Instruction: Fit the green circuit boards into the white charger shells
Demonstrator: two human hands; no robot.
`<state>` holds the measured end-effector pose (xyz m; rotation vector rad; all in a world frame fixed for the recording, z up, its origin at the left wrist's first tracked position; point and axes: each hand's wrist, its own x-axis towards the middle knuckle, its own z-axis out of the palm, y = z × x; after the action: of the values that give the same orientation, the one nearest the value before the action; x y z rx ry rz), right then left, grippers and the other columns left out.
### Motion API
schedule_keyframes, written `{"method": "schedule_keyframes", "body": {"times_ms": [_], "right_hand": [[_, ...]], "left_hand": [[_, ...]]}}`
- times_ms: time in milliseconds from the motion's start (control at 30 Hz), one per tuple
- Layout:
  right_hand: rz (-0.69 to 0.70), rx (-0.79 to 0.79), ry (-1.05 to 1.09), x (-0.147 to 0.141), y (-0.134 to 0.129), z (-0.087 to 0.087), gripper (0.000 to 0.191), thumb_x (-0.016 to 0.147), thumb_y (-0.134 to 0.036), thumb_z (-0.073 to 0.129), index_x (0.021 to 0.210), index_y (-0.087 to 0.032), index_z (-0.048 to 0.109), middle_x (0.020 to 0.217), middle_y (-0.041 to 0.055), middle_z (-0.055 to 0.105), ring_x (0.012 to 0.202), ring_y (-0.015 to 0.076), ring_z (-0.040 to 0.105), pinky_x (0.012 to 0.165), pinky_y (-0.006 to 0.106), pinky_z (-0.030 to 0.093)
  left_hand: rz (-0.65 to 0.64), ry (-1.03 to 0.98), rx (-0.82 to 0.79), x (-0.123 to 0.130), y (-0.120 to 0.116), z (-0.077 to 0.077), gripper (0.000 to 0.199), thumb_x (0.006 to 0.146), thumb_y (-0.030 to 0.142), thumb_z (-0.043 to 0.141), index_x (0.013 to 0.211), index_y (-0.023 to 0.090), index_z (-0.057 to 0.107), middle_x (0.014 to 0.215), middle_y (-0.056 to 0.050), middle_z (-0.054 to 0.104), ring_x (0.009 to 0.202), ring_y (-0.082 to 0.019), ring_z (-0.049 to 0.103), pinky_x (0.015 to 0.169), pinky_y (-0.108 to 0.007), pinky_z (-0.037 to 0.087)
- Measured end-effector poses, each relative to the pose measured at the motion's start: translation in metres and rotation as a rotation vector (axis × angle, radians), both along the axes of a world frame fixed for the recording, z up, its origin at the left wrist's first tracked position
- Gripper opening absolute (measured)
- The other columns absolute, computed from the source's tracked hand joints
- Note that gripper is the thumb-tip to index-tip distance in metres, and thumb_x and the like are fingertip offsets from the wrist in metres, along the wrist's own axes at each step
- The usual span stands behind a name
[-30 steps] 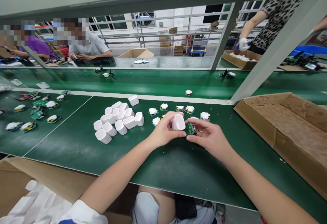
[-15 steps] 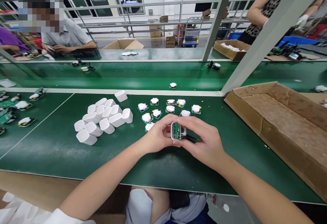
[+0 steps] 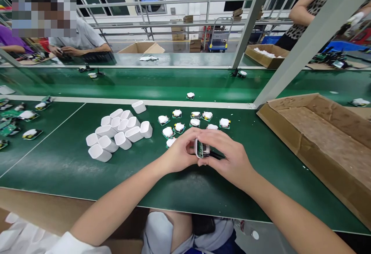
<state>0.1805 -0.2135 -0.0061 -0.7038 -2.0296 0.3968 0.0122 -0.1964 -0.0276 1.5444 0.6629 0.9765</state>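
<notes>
My left hand (image 3: 181, 151) and my right hand (image 3: 227, 155) meet above the green assembly belt (image 3: 58, 165). Between them is a white plastic casing (image 3: 198, 148), seen edge-on, with a green circuit board (image 3: 205, 149) at its open end. The fingers hide most of the board. Black wires (image 3: 217, 155) run from it under my right hand. Just left of my hands lies a heap of several empty white casings (image 3: 123, 140). Several boards topped with white blobs (image 3: 179, 127) stand just beyond my fingers.
A shallow cardboard tray (image 3: 301, 145) lies at the right of the belt. More boards (image 3: 30, 134) lie at the far left. Behind a metal frame (image 3: 249, 22) runs a second green belt (image 3: 145, 84), with seated and standing co-workers beyond it. A cardboard box (image 3: 37, 211) sits below the near edge.
The casing and board, held apart at first, have come together, with the board at the casing's open end. The pair has turned edge-on, and the view has shifted slightly left.
</notes>
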Motion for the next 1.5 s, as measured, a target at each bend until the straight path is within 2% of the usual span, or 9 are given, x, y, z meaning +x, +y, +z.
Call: {"method": "schedule_keyframes", "body": {"times_ms": [267, 400, 767, 867, 1000, 1133, 1200, 1400, 1500], "right_hand": [[0.084, 0.131, 0.044, 0.001, -0.005, 0.003, 0.044, 0.076, -0.007, 0.066, 0.116, -0.023, 0.058, 0.111, 0.0072, 0.066, 0.107, 0.0193, 0.061, 0.091, 0.037, 0.054], [0.07, 0.153, 0.049, -0.001, -0.007, 0.001, 0.046, 0.076, -0.005, 0.065, 0.117, -0.024, 0.058, 0.112, 0.0065, 0.066, 0.107, 0.019, 0.061, 0.091, 0.035, 0.054], [0.093, 0.206, 0.012, -0.004, -0.006, -0.007, 0.047, 0.078, -0.002, 0.061, 0.121, -0.02, 0.055, 0.114, 0.0101, 0.065, 0.116, 0.0202, 0.055, 0.097, 0.041, 0.05], [0.076, 0.091, -0.023, -0.002, -0.002, -0.004, 0.046, 0.076, -0.015, 0.07, 0.12, -0.022, 0.057, 0.118, 0.0082, 0.064, 0.121, 0.0227, 0.051, 0.102, 0.044, 0.046], [0.014, -0.207, 0.074, 0.0, 0.003, -0.003, 0.051, 0.072, -0.029, 0.074, 0.121, -0.028, 0.058, 0.127, 0.0057, 0.059, 0.12, 0.0245, 0.052, 0.103, 0.047, 0.043], [0.045, -0.572, 0.272, -0.004, 0.004, -0.01, 0.063, 0.072, -0.027, 0.074, 0.13, -0.028, 0.049, 0.13, 0.0063, 0.056, 0.116, 0.0219, 0.057, 0.098, 0.04, 0.049], [0.06, -0.683, 0.364, -0.006, 0.004, -0.013, 0.066, 0.068, -0.023, 0.075, 0.129, -0.027, 0.05, 0.126, 0.0064, 0.06, 0.113, 0.0212, 0.059, 0.097, 0.038, 0.049], [-0.019, -0.763, 0.41, -0.012, 0.007, -0.023, 0.066, 0.06, -0.011, 0.073, 0.122, -0.024, 0.055, 0.113, 0.0048, 0.067, 0.107, 0.0204, 0.062, 0.094, 0.036, 0.051], [-0.057, -0.717, 0.312, -0.006, 0.013, -0.018, 0.064, 0.062, -0.015, 0.074, 0.123, -0.023, 0.053, 0.109, 0.0051, 0.068, 0.103, 0.0193, 0.063, 0.09, 0.034, 0.052]], "left_hand": [[0.03, 0.033, 0.103, -0.001, -0.003, 0.006, 0.034, 0.062, 0.004, 0.067, 0.091, 0.02, 0.058, 0.1, -0.003, 0.045, 0.086, -0.014, 0.052, 0.067, -0.023, 0.051], [0.042, 0.085, 0.17, -0.002, -0.004, 0.009, 0.035, 0.063, 0.006, 0.066, 0.094, 0.021, 0.058, 0.101, -0.005, 0.047, 0.087, -0.015, 0.052, 0.066, -0.024, 0.051], [0.18, 0.216, 0.434, -0.002, -0.003, 0.009, 0.031, 0.066, 0.002, 0.059, 0.091, 0.019, 0.058, 0.096, -0.004, 0.051, 0.089, -0.016, 0.052, 0.072, -0.028, 0.05], [0.204, 0.201, 0.351, -0.001, -0.002, 0.008, 0.033, 0.065, 0.005, 0.064, 0.094, 0.02, 0.059, 0.102, -0.005, 0.051, 0.094, -0.017, 0.054, 0.073, -0.028, 0.052], [0.199, 0.208, 0.229, -0.001, -0.001, 0.006, 0.039, 0.068, 0.01, 0.066, 0.105, 0.022, 0.058, 0.111, -0.007, 0.049, 0.096, -0.018, 0.056, 0.071, -0.027, 0.054], [0.242, 0.303, 0.407, -0.004, 0.002, 0.003, 0.041, 0.071, 0.005, 0.058, 0.108, 0.023, 0.056, 0.11, -0.007, 0.048, 0.094, -0.017, 0.056, 0.068, -0.025, 0.053], [0.259, 0.376, 0.506, -0.007, 0.003, 0.002, 0.043, 0.072, 0.003, 0.055, 0.11, 0.024, 0.055, 0.108, -0.006, 0.049, 0.092, -0.016, 0.056, 0.067, -0.024, 0.051], [0.25, 0.544, 0.707, -0.004, -0.001, -0.001, 0.042, 0.074, 0.001, 0.048, 0.108, 0.023, 0.054, 0.109, -0.006, 0.05, 0.087, -0.015, 0.057, 0.067, -0.026, 0.05], [0.245, 0.485, 0.645, -0.001, -0.002, 0.0, 0.039, 0.073, 0.002, 0.053, 0.107, 0.022, 0.054, 0.108, -0.007, 0.051, 0.09, -0.016, 0.056, 0.068, -0.026, 0.05]]}}
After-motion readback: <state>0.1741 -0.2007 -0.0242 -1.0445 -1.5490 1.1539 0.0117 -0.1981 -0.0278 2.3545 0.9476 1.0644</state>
